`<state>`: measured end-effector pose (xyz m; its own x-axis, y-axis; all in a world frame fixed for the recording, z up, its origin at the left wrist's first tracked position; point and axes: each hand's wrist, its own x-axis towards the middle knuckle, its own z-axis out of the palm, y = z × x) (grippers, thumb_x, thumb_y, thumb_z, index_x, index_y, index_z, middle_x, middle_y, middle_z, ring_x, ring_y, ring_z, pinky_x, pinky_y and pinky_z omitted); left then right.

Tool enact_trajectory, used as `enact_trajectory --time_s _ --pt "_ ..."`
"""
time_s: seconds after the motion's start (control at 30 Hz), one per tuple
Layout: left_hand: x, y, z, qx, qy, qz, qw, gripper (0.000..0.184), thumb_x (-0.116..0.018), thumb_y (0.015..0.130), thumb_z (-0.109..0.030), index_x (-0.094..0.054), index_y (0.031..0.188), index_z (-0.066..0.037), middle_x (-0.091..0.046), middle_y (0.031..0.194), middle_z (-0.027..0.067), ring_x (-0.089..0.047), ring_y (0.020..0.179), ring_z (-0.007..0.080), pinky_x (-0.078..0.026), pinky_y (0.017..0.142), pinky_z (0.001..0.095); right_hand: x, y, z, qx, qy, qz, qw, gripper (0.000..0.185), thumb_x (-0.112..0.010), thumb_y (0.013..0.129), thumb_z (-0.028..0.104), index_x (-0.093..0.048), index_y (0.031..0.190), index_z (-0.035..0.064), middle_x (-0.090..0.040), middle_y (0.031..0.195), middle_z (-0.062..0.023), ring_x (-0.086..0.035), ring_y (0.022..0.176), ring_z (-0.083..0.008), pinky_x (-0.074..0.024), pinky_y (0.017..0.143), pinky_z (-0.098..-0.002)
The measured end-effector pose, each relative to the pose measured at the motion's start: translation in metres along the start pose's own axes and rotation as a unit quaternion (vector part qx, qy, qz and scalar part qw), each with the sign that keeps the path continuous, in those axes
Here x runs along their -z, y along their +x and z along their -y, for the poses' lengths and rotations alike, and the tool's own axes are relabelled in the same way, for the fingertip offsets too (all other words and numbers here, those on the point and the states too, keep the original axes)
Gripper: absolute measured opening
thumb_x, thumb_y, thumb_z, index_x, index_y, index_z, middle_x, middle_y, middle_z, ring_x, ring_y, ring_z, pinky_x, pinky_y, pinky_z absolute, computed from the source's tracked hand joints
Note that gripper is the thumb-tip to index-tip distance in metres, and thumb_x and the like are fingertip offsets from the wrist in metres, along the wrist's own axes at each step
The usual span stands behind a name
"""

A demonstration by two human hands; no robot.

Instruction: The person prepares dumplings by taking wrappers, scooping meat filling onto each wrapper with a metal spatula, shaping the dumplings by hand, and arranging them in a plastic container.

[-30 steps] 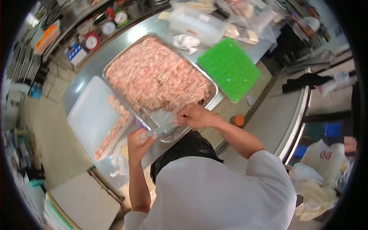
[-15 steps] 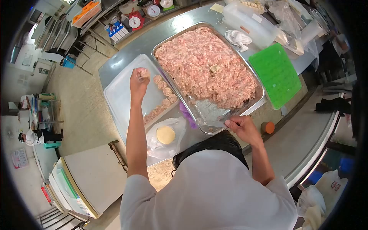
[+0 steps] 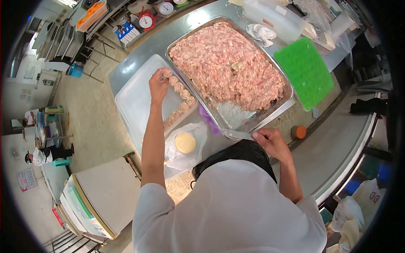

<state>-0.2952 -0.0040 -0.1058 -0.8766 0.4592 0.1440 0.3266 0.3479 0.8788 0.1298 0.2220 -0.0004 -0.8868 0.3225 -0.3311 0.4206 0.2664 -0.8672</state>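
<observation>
My left hand [image 3: 159, 83] is closed around a meat dumpling [image 3: 167, 73], over the white plastic tray [image 3: 133, 90] at the far end of a row of open-topped dumplings [image 3: 184, 95]. My right hand [image 3: 271, 143] grips a thin, flat spatula [image 3: 239, 134] near the close corner of a large metal pan [image 3: 291, 90]. Pale pink minced meat [image 3: 228, 63] fills most of that pan, and its near corner is scraped down to the metal. A stack of round yellow wrappers [image 3: 184, 142] lies on a plastic bag [image 3: 198, 152] between my arms.
Right of the pan are a green board [image 3: 304, 74], a white cloth [image 3: 260, 34] and a clear plastic container [image 3: 274, 19]. A purple cloth [image 3: 208, 119] lies between tray and pan. Scales [image 3: 146, 21] stand on a back shelf. Another person [image 3: 39, 156] is far left.
My left hand has moved right with the dumpling, to the far end of the row. My right hand has drawn the spatula slightly closer to me, and its blade now appears edge-on.
</observation>
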Motion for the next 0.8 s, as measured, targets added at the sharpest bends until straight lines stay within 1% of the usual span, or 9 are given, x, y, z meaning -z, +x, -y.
enact_trajectory --time_s 0.13,0.33,0.37,0.43,0.5,0.53,0.57,0.6,0.8 --pt "0.003 -0.007 -0.007 -0.02 -0.087 -0.005 0.996 0.052 -0.058 0.085 0.009 -0.055 0.136 0.001 -0.07 0.117 0.013 -0.066 0.096 0.0167 -0.052 0.086 0.0291 0.0 -0.001 -0.002 -0.007 0.028 0.001 1.0 0.033 -0.064 0.102 0.026 -0.068 0.082 0.0001 -0.045 0.063 0.0063 -0.038 0.061 -0.0064 -0.0317 0.052 -0.0279" --pt "0.04 -0.035 -0.065 -0.006 0.031 -0.095 0.995 0.052 -0.061 0.09 0.004 -0.05 0.141 0.0 -0.069 0.112 0.0135 -0.065 0.095 0.0158 -0.052 0.085 0.0288 0.0 -0.002 0.008 0.014 0.117 -0.001 0.993 0.016 -0.07 0.097 0.015 -0.071 0.103 -0.0004 -0.051 0.072 0.0034 -0.043 0.067 -0.008 -0.0388 0.059 -0.0265" --pt "0.043 -0.052 -0.081 -0.035 0.001 -0.133 0.99 0.042 -0.063 0.093 -0.001 -0.055 0.134 0.001 -0.07 0.102 0.0108 -0.065 0.087 0.015 -0.052 0.082 0.0288 -0.001 -0.004 0.008 0.021 0.14 -0.008 0.99 0.017 -0.071 0.095 0.012 -0.071 0.107 -0.0002 -0.051 0.073 0.0025 -0.044 0.067 -0.0088 -0.0399 0.06 -0.0267" --pt "0.041 -0.103 -0.118 0.03 0.006 -0.145 0.989 0.027 -0.064 0.093 -0.004 -0.065 0.12 0.0 -0.07 0.087 0.0071 -0.064 0.077 0.0132 -0.053 0.074 0.0305 -0.003 -0.001 -0.004 0.019 0.143 -0.022 0.989 0.02 -0.073 0.094 0.01 -0.071 0.111 0.0013 -0.054 0.076 0.0032 -0.045 0.069 -0.0082 -0.0403 0.062 -0.0259" --pt "0.027 -0.164 -0.112 0.006 0.125 -0.084 0.989 0.011 -0.066 0.093 -0.008 -0.07 0.102 -0.002 -0.069 0.077 0.0074 -0.065 0.066 0.0187 -0.052 0.065 0.0346 0.0 0.004 -0.005 0.02 0.124 -0.027 0.992 0.021 -0.072 0.094 0.01 -0.071 0.112 0.0014 -0.056 0.078 0.0026 -0.046 0.071 -0.0083 -0.0409 0.063 -0.0258" --pt "0.018 -0.192 -0.095 -0.065 0.202 -0.037 0.976 0.009 -0.073 0.088 -0.013 -0.068 0.09 -0.005 -0.069 0.077 0.0107 -0.067 0.067 0.0277 -0.052 0.062 0.0384 0.001 0.005 -0.002 0.019 0.103 -0.021 0.994 0.02 -0.071 0.095 0.01 -0.07 0.112 0.0009 -0.057 0.077 0.0015 -0.047 0.072 -0.0087 -0.0414 0.064 -0.0262" --pt "0.009 -0.222 -0.09 0.012 0.207 0.032 0.978 0.017 -0.078 0.082 -0.017 -0.065 0.085 -0.007 -0.069 0.08 0.0126 -0.067 0.072 0.0353 -0.052 0.065 0.0416 0.001 0.006 0.001 0.015 0.083 -0.016 0.996 0.02 -0.07 0.096 0.011 -0.07 0.112 0.0004 -0.057 0.077 0.0005 -0.048 0.073 -0.0091 -0.0418 0.065 -0.0265" --pt "-0.001 -0.241 -0.087 0.086 0.251 0.089 0.96 0.019 -0.08 0.079 -0.018 -0.065 0.085 -0.007 -0.07 0.081 0.0131 -0.067 0.074 0.0351 -0.052 0.067 0.0431 0.001 0.008 0.005 0.021 0.074 0.006 0.997 0.02 -0.069 0.096 0.012 -0.07 0.112 0.0003 -0.058 0.077 -0.0008 -0.049 0.073 -0.0097 -0.0422 0.065 -0.0272" --pt "-0.009 -0.269 -0.056 0.146 0.159 0.02 0.976 0.018 -0.075 0.083 -0.014 -0.067 0.09 0.0 -0.07 0.082 0.0157 -0.069 0.076 0.032 -0.053 0.072 0.0398 -0.018 0.029 0.03 0.048 0.041 0.14 0.988 0.019 -0.062 0.1 0.016 -0.068 0.104 -0.0008 -0.053 0.072 -0.0048 -0.047 0.069 -0.012 -0.0421 0.063 -0.0301"
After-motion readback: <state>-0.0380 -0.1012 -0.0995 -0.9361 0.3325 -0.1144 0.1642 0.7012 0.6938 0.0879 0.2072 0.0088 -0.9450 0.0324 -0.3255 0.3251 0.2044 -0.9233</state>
